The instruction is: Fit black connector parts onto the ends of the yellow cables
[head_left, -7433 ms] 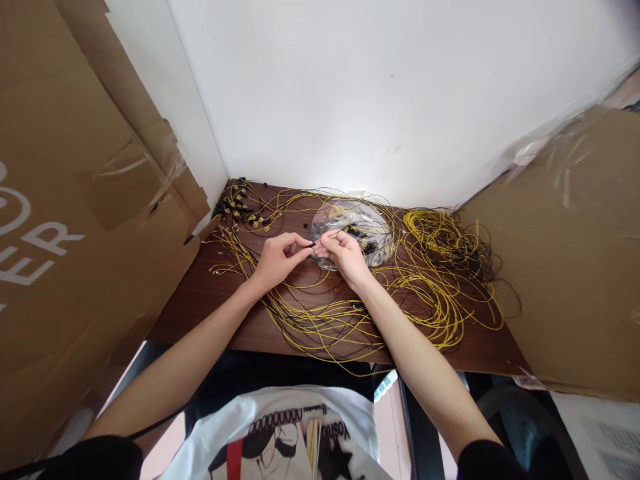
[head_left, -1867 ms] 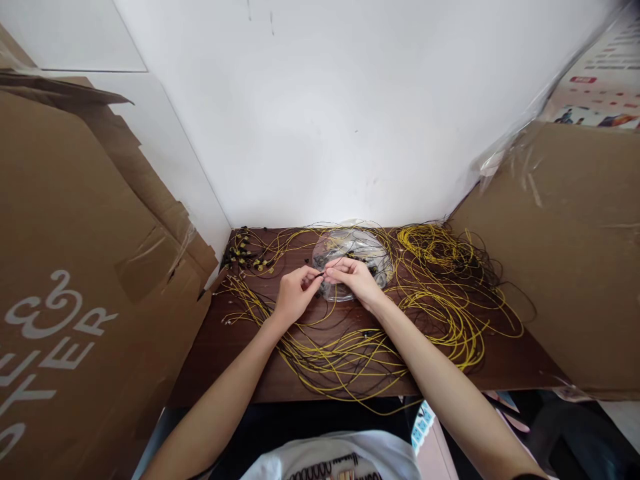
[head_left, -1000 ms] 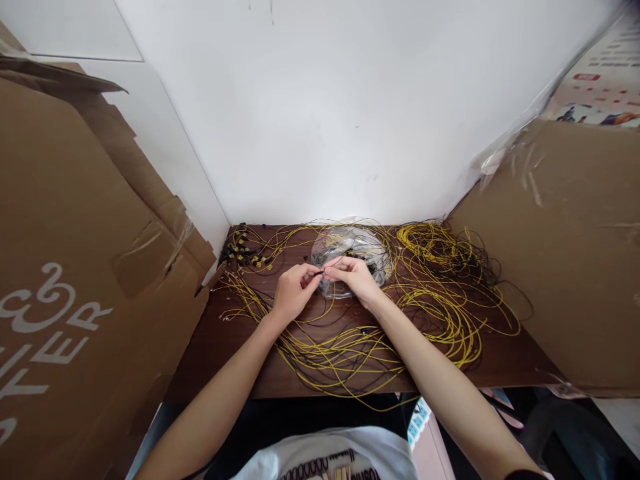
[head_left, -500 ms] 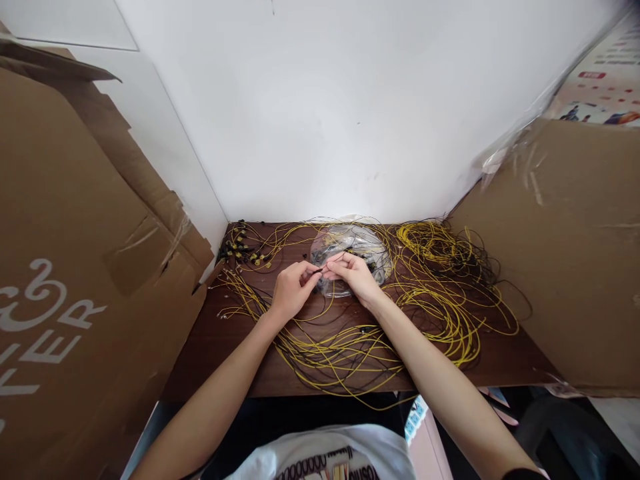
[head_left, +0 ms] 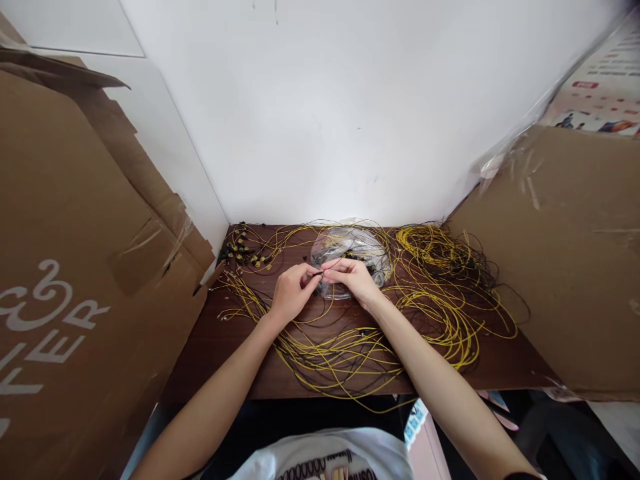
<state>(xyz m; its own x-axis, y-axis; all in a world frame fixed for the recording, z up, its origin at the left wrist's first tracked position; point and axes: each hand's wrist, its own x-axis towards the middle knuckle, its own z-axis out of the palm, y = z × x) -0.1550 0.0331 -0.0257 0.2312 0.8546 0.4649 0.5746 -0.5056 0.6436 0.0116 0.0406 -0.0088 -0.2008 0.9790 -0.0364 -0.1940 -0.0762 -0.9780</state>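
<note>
Above a clear plastic bag (head_left: 333,240) my two hands meet, fingertips almost touching. My left hand (head_left: 293,291) is closed in a pinch on a small black connector (head_left: 318,273). My right hand (head_left: 354,276) is also closed, thumb against forefinger, on what looks like a thin wire at the connector's right end; the fingers hide most of it. Inside the bag lie small black and yellow parts. Below the hands, a bundle of yellow and black wires (head_left: 340,357) stretches across the brown tabletop (head_left: 240,383).
Connectors with black and yellow ends (head_left: 243,250) are heaped at the back left. Coiled yellow wires (head_left: 433,247) lie at the back right. Cardboard walls, one on the left (head_left: 100,200) and one on the right (head_left: 570,267), flank the table; a white wall (head_left: 340,133) stands behind.
The right hand's fingers have shifted slightly and closed in nearer the left fingertips. The left hand keeps its pinch on the connector. The view has tilted a little.
</note>
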